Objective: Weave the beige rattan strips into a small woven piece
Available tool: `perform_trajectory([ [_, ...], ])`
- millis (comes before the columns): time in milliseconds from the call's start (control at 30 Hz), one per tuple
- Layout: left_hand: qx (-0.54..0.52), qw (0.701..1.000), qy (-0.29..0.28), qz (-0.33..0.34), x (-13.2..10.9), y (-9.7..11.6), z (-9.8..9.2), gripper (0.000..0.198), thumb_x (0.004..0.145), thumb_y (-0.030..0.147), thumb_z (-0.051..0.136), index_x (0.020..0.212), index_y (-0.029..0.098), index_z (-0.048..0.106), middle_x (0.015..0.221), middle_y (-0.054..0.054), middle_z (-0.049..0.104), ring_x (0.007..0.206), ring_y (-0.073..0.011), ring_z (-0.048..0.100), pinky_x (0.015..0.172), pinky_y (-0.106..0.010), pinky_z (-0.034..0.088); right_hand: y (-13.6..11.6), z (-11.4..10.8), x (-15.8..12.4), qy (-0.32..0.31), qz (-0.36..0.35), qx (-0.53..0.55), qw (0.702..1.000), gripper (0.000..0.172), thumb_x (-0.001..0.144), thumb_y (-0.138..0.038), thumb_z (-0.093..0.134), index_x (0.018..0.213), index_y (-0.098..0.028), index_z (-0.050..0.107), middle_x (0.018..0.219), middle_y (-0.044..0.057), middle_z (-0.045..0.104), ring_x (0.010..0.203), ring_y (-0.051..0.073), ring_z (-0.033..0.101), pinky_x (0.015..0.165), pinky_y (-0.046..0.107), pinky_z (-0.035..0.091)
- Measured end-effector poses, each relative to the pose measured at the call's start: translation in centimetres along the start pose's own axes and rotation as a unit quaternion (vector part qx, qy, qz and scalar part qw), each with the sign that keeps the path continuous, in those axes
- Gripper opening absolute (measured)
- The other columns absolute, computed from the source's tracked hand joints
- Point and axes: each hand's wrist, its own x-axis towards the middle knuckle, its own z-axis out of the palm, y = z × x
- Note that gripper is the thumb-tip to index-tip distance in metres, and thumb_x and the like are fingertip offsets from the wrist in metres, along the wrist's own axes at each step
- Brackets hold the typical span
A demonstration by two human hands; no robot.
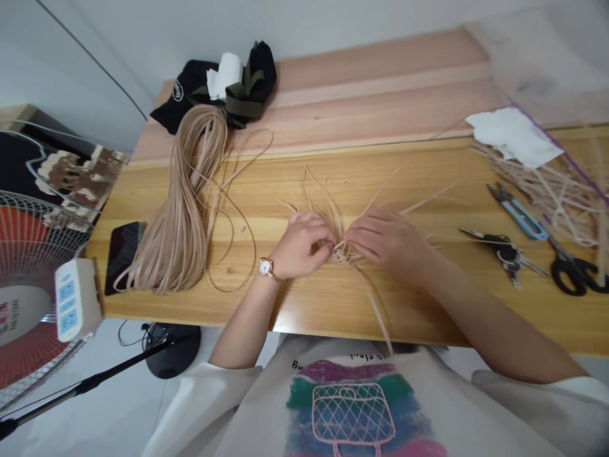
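Observation:
A small piece of weaving (pixel 343 254) made of thin beige strips lies on the wooden table in front of me. Loose strip ends fan out from it, and one long strip (pixel 375 304) hangs over the table's front edge. My left hand (pixel 309 244), with a watch at the wrist, pinches at the weaving's left side. From the right, my right hand (pixel 380 240) closes its fingertips on the strips at the same spot. The fingers cover part of the weaving, so which strip each hand grips is hard to see.
A big beige strip bundle (pixel 183 209) lies left, beside a phone (pixel 122 254). Behind it is a black bag (pixel 259 76) with a tissue roll (pixel 230 73). At right are blue snips (pixel 521 212), keys (pixel 509 254), black scissors (pixel 571 270) and cut strips (pixel 561 197). A fan (pixel 28 285) stands left.

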Motion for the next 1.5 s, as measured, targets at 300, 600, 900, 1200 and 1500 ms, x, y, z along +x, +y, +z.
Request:
perform_trajectory([
  [300, -0.108, 0.993, -0.039, 0.019, 0.2, -0.3, -0.2, 0.006, 0.076, 0.018, 0.057, 0.073, 0.016, 0.062, 0.078, -0.004, 0.065, 0.081, -0.0158, 0.056, 0.081, -0.032, 0.038, 1.3, -1.1, 0.0, -0.035, 0.097, 0.11, 0.989, 0.028, 0.089, -0.029, 0.047, 0.076, -0.021, 0.07, 0.082, 0.006, 0.069, 0.076, 0.017, 0.058, 0.069, 0.03, 0.042],
  [600, -0.192, 0.981, -0.013, 0.034, 0.2, -1.2, 0.6, 0.009, 0.077, 0.022, 0.062, 0.073, 0.015, 0.065, 0.075, -0.006, 0.065, 0.074, -0.0131, 0.058, 0.073, -0.027, 0.045, 4.7, -3.4, -1.1, -0.014, 0.264, 0.06, 0.962, 0.024, 0.081, -0.036, 0.054, 0.081, -0.02, 0.072, 0.075, 0.006, 0.067, 0.064, 0.017, 0.057, 0.058, 0.029, 0.04],
  [900, -0.114, 0.993, 0.042, 0.007, 0.4, -1.3, 1.4, 0.01, 0.078, 0.025, 0.061, 0.075, 0.015, 0.064, 0.077, -0.006, 0.067, 0.076, -0.0147, 0.059, 0.074, -0.028, 0.043, 1.6, -7.2, 1.7, -0.205, 0.126, -0.174, 0.955, 0.021, 0.08, -0.015, 0.045, 0.072, -0.019, 0.063, 0.074, 0.008, 0.064, 0.064, 0.02, 0.057, 0.05, 0.029, 0.028],
  [1200, -0.009, 0.998, 0.058, -0.026, 0.4, -0.6, 2.1, 0.011, 0.081, 0.027, 0.057, 0.079, 0.017, 0.061, 0.079, -0.005, 0.067, 0.079, -0.0176, 0.058, 0.074, -0.03, 0.04, -3.7, -6.0, -0.2, -0.2, 0.124, -0.125, 0.964, 0.022, 0.079, -0.008, 0.04, 0.078, -0.019, 0.058, 0.065, 0.008, 0.063, 0.043, 0.016, 0.05, 0.042, 0.03, 0.02],
  [1500, 0.055, 0.996, 0.059, -0.043, 0.4, 0.1, 2.2, 0.016, 0.085, 0.026, 0.051, 0.085, 0.017, 0.064, 0.081, -0.006, 0.068, 0.081, -0.0199, 0.058, 0.074, -0.033, 0.039, -4.8, -0.9, -1.2, -0.059, 0.334, 0.042, 0.94, 0.026, 0.085, -0.023, 0.042, 0.1, -0.019, 0.063, 0.081, 0.008, 0.07, 0.067, 0.023, 0.065, 0.055, 0.033, 0.045],
])
